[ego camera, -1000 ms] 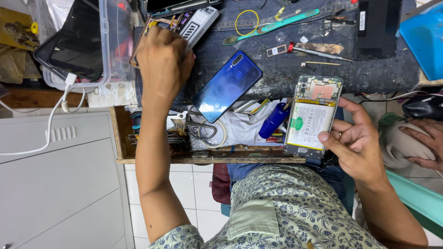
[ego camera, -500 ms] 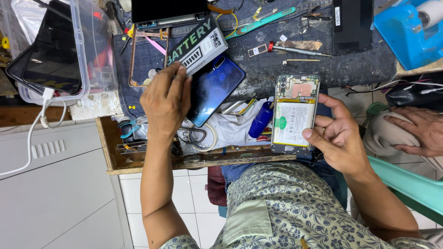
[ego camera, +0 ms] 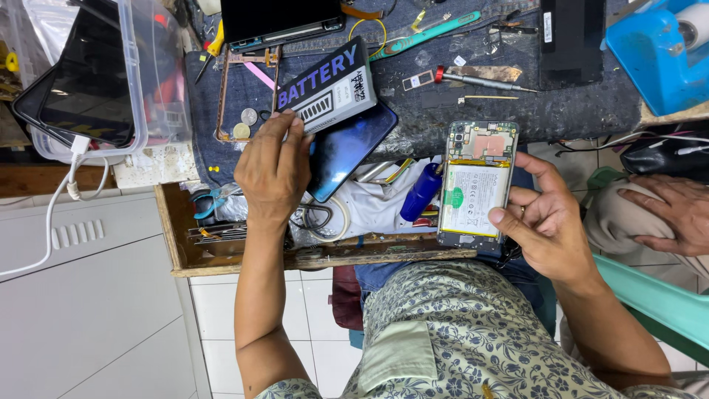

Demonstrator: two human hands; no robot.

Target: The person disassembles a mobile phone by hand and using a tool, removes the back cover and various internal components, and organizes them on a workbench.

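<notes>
My left hand [ego camera: 273, 166] grips the near edge of a black battery box [ego camera: 325, 85], which lies tilted on the dark denim mat [ego camera: 473, 111]. Partly under the box lies a blue phone back cover [ego camera: 347, 148]. My right hand [ego camera: 546, 222] holds an opened phone [ego camera: 476, 185] upright by its lower right side, with its white battery and green circuit board showing. A blue bottle [ego camera: 422, 192] lies just left of the opened phone.
A clear plastic bin [ego camera: 88, 81] with a dark tablet stands at the left, and a white cable hangs from it. Screwdriver [ego camera: 473, 77], teal pry tool [ego camera: 425, 37], coins and a dark screen lie on the mat. A blue container [ego camera: 657, 52] stands far right. Another person's hand [ego camera: 668, 210] rests at the right.
My left hand has drawn the battery box from the far side of the bench toward me, over the blue back cover. My right hand still holds the opened phone.
</notes>
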